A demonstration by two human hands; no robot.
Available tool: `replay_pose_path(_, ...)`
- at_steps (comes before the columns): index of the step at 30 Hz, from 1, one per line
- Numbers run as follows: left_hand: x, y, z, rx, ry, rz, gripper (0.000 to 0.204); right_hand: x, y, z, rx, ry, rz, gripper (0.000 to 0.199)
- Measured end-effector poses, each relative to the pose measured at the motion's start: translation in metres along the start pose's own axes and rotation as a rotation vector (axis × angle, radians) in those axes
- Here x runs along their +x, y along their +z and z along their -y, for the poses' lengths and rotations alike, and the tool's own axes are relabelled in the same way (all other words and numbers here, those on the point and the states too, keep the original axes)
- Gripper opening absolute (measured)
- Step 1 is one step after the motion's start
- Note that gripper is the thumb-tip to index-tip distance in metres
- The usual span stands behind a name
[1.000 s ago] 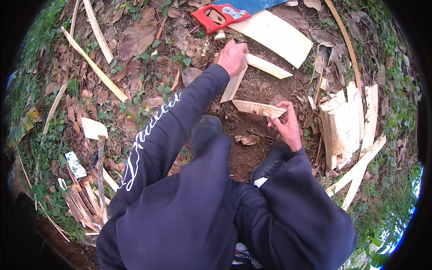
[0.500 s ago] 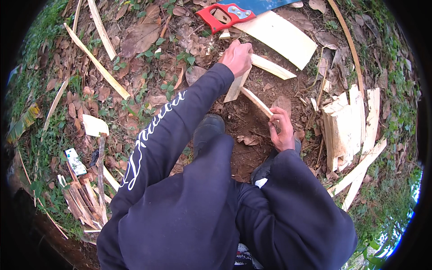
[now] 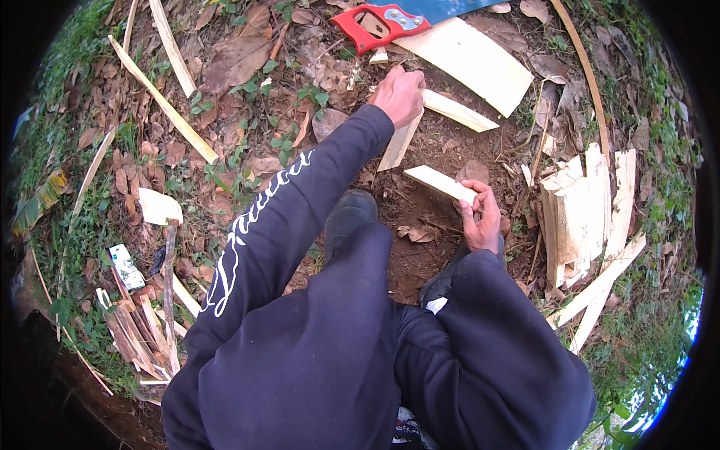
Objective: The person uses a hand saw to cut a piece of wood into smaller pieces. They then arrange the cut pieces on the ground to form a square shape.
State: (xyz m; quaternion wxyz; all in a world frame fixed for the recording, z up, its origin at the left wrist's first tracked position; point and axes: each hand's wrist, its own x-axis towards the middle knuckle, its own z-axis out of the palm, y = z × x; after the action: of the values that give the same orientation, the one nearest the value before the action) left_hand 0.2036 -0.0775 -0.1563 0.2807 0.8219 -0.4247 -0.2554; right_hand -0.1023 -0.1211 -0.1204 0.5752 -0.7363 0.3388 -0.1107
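We hold a short, pale wood strip (image 3: 439,182) in the right hand (image 3: 480,217), which is closed around its right end so that the strip juts left and slightly far over bare brown soil, just right of centre. The left hand (image 3: 399,96) reaches farther out, its fingers curled shut over a second wood piece (image 3: 397,141) that stands tilted on the ground; its upper end is hidden under the hand. Just right of that hand a long splinter (image 3: 459,112) lies flat, and beyond it a broad light board (image 3: 471,65) rests against a hand saw (image 3: 379,22) with a red handle and blue blade at the far edge. At the right, a stack of split planks (image 3: 581,210) lies close to the right hand but not touching it. A black boot (image 3: 349,217) is planted near centre, between the two sleeves. At the left, among dry leaves, a small flat package (image 3: 124,266), rectangular, white with green print, lies on the ground, and a pale square scrap (image 3: 159,208) lies just beyond it. Thin slats (image 3: 139,330) are bundled at the near left.
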Motion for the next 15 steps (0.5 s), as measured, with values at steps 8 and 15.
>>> replay_pose_path(8, -0.001, -0.002, 0.001, 0.009, -0.014, 0.011, 0.024, 0.009, 0.000, 0.006, -0.338, -0.159, 0.143, 0.040)
replay_pose_path(15, 0.000, -0.001, -0.001, 0.001, -0.011, 0.014, 0.024, 0.010, 0.002, 0.012, -0.395, -0.182, 0.167, 0.041)
